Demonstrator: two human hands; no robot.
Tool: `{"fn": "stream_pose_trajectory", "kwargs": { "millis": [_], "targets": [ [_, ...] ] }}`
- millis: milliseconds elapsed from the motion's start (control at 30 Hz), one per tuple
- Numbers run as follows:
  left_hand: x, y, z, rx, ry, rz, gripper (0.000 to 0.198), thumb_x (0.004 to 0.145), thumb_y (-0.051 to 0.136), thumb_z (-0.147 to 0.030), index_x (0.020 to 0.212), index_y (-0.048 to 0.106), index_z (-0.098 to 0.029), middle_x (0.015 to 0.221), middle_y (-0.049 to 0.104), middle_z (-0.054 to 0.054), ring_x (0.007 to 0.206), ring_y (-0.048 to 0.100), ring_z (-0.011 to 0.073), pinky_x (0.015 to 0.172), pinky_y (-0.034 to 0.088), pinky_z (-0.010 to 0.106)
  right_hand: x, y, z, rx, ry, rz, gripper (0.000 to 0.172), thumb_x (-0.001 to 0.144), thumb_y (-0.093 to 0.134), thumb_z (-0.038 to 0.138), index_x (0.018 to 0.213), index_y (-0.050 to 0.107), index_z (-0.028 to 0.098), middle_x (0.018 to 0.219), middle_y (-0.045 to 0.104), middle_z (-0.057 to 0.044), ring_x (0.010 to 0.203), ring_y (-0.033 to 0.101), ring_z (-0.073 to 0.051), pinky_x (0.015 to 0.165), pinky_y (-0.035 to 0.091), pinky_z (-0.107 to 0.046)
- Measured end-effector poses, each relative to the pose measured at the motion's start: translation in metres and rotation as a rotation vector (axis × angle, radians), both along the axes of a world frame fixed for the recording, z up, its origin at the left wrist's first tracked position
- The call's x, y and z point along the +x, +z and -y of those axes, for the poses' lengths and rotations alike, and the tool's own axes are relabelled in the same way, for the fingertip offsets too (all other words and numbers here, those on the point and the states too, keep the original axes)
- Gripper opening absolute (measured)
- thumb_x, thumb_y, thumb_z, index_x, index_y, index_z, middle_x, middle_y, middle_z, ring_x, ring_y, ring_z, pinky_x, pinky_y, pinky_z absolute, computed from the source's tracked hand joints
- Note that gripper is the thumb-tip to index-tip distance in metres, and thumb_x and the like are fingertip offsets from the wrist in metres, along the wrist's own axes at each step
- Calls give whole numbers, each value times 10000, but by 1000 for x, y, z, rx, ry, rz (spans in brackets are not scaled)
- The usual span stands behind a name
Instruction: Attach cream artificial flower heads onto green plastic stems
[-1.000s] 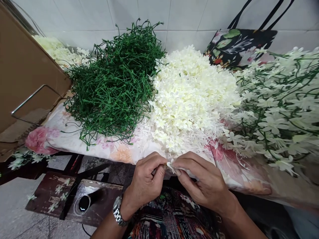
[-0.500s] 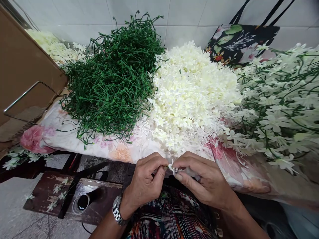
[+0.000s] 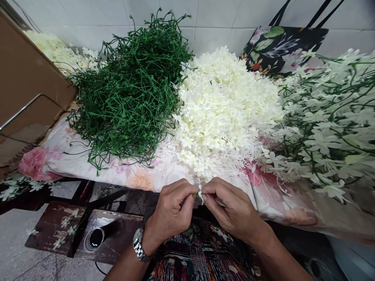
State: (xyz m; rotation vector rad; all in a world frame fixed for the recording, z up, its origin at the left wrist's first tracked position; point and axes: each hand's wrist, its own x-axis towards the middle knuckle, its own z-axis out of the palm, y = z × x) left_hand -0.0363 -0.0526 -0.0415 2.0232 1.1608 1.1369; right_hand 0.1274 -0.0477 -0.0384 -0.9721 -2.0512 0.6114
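Note:
My left hand [image 3: 174,205] wears a metal watch and pinches what looks like a thin green artificial stem; only its tip shows between thumb and forefinger. Against that tip, a small white artificial flower [image 3: 200,192] is gripped by the thumb and forefinger of my right hand [image 3: 230,205]. Both hands meet at the near edge of the flowered cloth [image 3: 111,171]. Just beyond them lies a heap of loose cream-white flowers [image 3: 225,105], with a tangled pile of green stems [image 3: 129,93] to its left.
White flowers on green stems [image 3: 328,125] lie at the right. A black floral bag [image 3: 284,50] leans by the tiled wall. A cardboard box [image 3: 32,70] stands at the left. Below, a cup of dark liquid [image 3: 95,239] sits on a brown wooden board [image 3: 123,234].
My right thumb and forefinger have closed in on the white flower, which now sits tighter against my left fingertips. The thin white strands seen beside it are now mostly hidden.

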Motion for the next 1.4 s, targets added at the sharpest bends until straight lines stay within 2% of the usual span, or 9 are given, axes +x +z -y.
{"fn": "stream_pose_trajectory", "kwargs": {
  "millis": [233,700,833,1000,1100,1267,1400],
  "targets": [
    [1,-5,-3,33,42,-42,224,753,409,-12,679,544,-174,541,497,-21,493,468,104,479,373,214,-7,-11,-2,0,-19,-33,113,867,443,93,837,501,185,671,519,5,593,502,-101,532,435,-211],
    [5,-10,-5,34,90,-44,218,750,410,-16,641,516,-171,533,476,-24,486,447,103,477,354,218,-13,-17,-1,50,-74,2,115,865,447,80,824,487,180,666,490,10,586,484,-98,543,424,-212],
    [1,-4,-4,-56,52,1,207,759,422,-17,674,535,-168,564,501,-27,512,467,97,501,378,204,-12,-16,-2,67,-68,-29,106,862,466,75,836,498,173,664,492,9,583,482,-94,535,423,-207],
    [-4,8,-2,-205,1,14,162,767,478,-32,729,574,-157,636,564,-16,583,510,100,558,400,199,-8,-6,-2,142,-32,-76,128,866,456,67,842,517,177,663,529,-3,593,507,-106,523,437,-215],
    [-4,12,-1,-191,-29,-46,191,797,455,-41,678,550,-155,609,532,-15,575,492,103,554,383,206,-6,-1,-1,206,-10,-54,131,868,455,69,852,526,178,660,554,-10,608,521,-119,535,451,-231],
    [-4,18,-1,-77,-23,-239,253,807,433,-46,592,496,-163,577,492,-7,596,461,131,564,347,244,-2,0,-1,266,-4,30,124,858,471,49,855,541,151,687,579,-35,658,539,-133,587,468,-249],
    [-4,17,0,-48,12,-195,221,809,447,-42,653,553,-158,598,541,-2,612,484,133,597,370,246,-2,3,-1,238,7,51,114,861,469,48,852,545,133,710,572,-43,673,534,-131,599,464,-250]
  ]
}}
